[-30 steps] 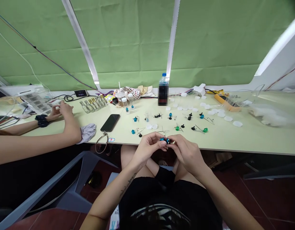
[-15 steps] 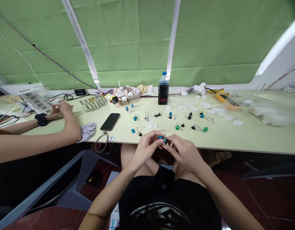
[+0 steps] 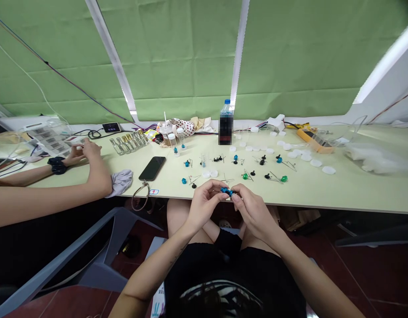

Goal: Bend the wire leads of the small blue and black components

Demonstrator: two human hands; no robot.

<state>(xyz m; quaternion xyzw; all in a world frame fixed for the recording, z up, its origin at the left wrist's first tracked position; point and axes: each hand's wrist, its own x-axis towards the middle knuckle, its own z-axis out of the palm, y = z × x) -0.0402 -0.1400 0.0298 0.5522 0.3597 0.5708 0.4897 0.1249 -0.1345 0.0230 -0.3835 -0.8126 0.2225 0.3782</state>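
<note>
At the table's front edge, a small shiny blue-and-black part [image 3: 226, 191] is pinched between the fingertips of both hands. My left hand [image 3: 207, 199] grips its left end. My right hand [image 3: 249, 201] has thumb and forefinger closed on its right end. Just beyond lie similar loose pieces: a blue one [image 3: 184, 181], a black one [image 3: 194, 186], a green one [image 3: 245, 176] and another green one [image 3: 284, 179], several with thin bent wires beside them. White round caps [image 3: 214, 173] and a small clear tube [image 3: 204, 161] are also close by.
A phone [image 3: 152, 168] with a ring strap lies left of my hands. A dark bottle [image 3: 226, 123] stands at the back, near capped clear vials [image 3: 172, 143]. An orange meter [image 3: 314, 140] is at the right. At the left, a co-worker's arms [image 3: 84, 176] rest on the table.
The blue-and-black part has turned between my fingers and shows more blue. My right fingertips have shifted slightly and closed in on its right end. The things on the table stay put.
</note>
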